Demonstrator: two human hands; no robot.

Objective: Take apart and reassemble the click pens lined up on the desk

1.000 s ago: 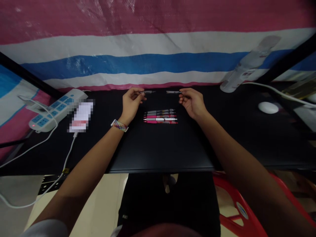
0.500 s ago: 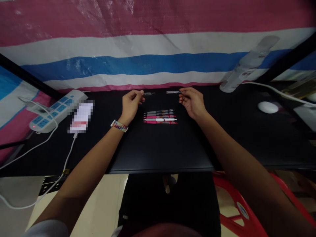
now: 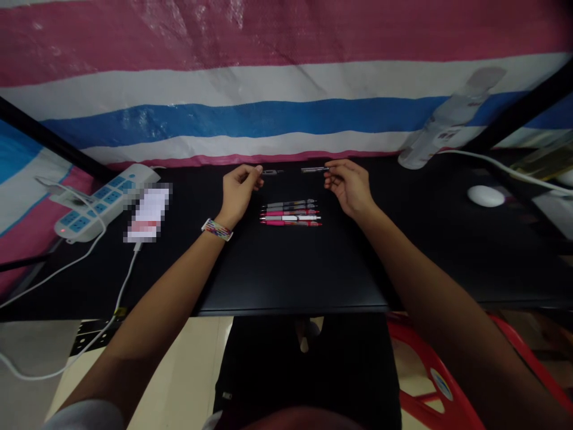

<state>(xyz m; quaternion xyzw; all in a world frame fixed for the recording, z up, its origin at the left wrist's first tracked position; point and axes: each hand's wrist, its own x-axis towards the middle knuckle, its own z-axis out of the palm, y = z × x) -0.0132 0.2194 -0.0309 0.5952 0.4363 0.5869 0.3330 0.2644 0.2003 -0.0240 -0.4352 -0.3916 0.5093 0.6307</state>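
Observation:
My left hand (image 3: pixel 240 188) is closed, thumb and fingers pinching a small dark piece with a pale outline, which looks like a pen cap (image 3: pixel 273 172). It points right, toward the other hand. My right hand (image 3: pixel 350 186) pinches a slim pen (image 3: pixel 312 169), pale at its left end, lying level. A gap separates the two pieces. Nearer to me, between the hands, several click pens lie side by side on the black table (image 3: pixel 290 275): dark grey ones (image 3: pixel 290 206) at the back, then a pink one (image 3: pixel 286 212), a white one (image 3: pixel 295 218) and another pink one (image 3: pixel 286 223).
On the left are a power strip (image 3: pixel 107 203) and a phone (image 3: pixel 148 212) with a white cable. A clear bottle (image 3: pixel 430 140) and a white mouse (image 3: pixel 486 196) stand on the right. A striped sheet (image 3: pixel 286 116) hangs behind; a red stool (image 3: pixel 430 364) is below.
Hardly anything differs. Both hands keep their places and their pinches; the pen and the cap stay apart, and the view has shifted very slightly.

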